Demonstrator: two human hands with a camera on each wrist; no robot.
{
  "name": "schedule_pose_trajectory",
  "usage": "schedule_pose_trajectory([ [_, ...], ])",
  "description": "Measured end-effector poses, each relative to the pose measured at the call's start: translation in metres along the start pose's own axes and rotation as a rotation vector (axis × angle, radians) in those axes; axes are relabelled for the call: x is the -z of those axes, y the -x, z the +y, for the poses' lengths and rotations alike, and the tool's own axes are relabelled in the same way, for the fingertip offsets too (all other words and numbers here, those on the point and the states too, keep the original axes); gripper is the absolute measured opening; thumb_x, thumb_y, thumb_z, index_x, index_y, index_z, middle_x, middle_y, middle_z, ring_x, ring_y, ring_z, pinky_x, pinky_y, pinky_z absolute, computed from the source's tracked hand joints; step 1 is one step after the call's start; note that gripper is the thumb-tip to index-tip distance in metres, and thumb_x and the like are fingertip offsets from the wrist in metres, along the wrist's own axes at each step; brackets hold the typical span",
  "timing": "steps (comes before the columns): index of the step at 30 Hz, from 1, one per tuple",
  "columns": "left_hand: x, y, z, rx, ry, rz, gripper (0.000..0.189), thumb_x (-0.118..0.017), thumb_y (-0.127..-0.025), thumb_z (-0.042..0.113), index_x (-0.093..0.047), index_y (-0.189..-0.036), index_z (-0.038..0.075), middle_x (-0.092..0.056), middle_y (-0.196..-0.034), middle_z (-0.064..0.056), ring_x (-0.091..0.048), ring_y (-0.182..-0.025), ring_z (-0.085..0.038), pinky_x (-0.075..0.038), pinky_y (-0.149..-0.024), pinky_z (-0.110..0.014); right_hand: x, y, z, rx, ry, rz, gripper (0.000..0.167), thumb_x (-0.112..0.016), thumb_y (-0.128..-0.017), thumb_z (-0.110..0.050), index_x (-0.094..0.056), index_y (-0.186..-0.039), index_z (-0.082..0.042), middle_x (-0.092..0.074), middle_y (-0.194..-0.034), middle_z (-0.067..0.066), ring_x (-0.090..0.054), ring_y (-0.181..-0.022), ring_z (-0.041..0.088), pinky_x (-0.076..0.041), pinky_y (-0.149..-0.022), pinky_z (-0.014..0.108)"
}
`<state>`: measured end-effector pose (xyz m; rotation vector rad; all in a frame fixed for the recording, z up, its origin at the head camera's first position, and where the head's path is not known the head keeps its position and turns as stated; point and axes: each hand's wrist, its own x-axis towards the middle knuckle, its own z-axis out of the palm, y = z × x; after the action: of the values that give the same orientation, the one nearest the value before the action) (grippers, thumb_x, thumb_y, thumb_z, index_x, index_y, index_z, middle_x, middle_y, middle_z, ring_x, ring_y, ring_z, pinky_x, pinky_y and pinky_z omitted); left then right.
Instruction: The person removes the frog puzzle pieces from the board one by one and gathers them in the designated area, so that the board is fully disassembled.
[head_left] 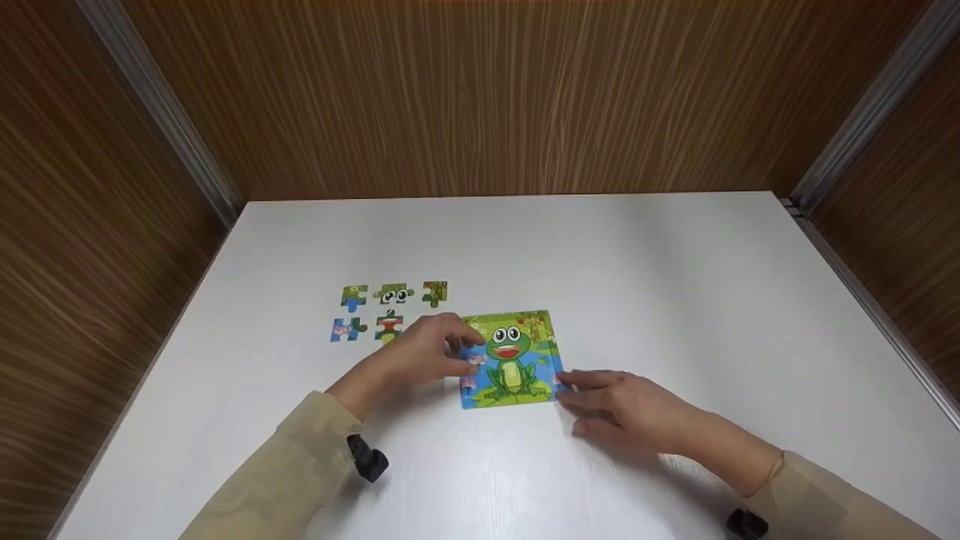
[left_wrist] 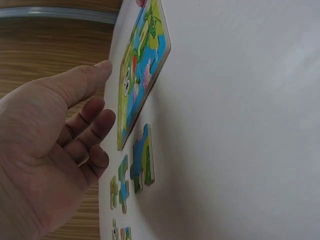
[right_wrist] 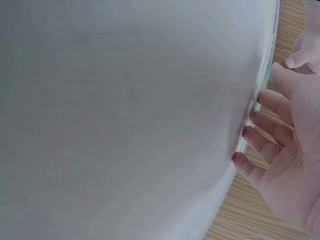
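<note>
A square frog puzzle board (head_left: 517, 360) lies flat on the white table. My left hand (head_left: 427, 346) is over the board's left edge, its thumb and fingers loosely bent and apart. In the left wrist view, nothing sits between the fingers of that hand (left_wrist: 60, 135). On the other side, my right hand (head_left: 637, 409) touches the board's right edge with its fingertips, the fingers nearly straight. The right wrist view shows that hand (right_wrist: 285, 135) with its fingers spread and nothing gripped. Just left of the board lies a blue and green puzzle piece (left_wrist: 144, 157), hidden behind my left hand from above.
Several loose puzzle pieces lie in rows left of the board, among them a piece with eyes (head_left: 394, 294), a red-mouth piece (head_left: 389, 325), a corner piece (head_left: 435, 292) and a pink-flower piece (head_left: 346, 329). A wood-grain panel (head_left: 495, 97) stands behind the table.
</note>
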<state>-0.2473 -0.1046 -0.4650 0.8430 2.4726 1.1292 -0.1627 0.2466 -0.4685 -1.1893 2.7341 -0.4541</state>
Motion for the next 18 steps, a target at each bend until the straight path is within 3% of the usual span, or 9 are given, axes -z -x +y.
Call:
schedule_pose_trajectory([
  [9,-0.017,-0.015,0.010,-0.022,-0.010,-0.106,0.045,-0.087,-0.089,0.010,-0.076,-0.133,0.015,-0.069,-0.111,-0.002,-0.060,-0.092,-0.014,-0.052,-0.081,-0.030,0.001,-0.001,0.000,-0.004,-0.004,-0.007,0.045,-0.069,-0.105,-0.032,-0.067,-0.145,-0.010,-0.055,-0.157,0.008,-0.054,-0.141,0.032,-0.049,-0.108,0.054],
  [14,-0.024,-0.019,0.010,-0.046,-0.024,-0.136,0.050,-0.087,-0.089,0.009,-0.074,-0.137,0.014,-0.070,-0.106,0.001,-0.055,-0.087,-0.013,-0.048,-0.076,-0.028,0.000,-0.001,0.000,0.003,0.007,0.001,0.045,-0.070,-0.105,-0.032,-0.068,-0.143,-0.009,-0.056,-0.156,0.009,-0.055,-0.140,0.032,-0.049,-0.108,0.054],
  [18,-0.027,-0.020,0.008,-0.038,-0.003,-0.148,0.051,-0.086,-0.089,0.006,-0.073,-0.138,0.013,-0.070,-0.113,0.003,-0.056,-0.090,-0.015,-0.048,-0.078,-0.028,-0.001,-0.002,0.000,0.012,0.015,0.024,0.042,-0.072,-0.103,-0.028,-0.070,-0.140,-0.008,-0.058,-0.153,0.010,-0.057,-0.138,0.032,-0.051,-0.106,0.052],
])
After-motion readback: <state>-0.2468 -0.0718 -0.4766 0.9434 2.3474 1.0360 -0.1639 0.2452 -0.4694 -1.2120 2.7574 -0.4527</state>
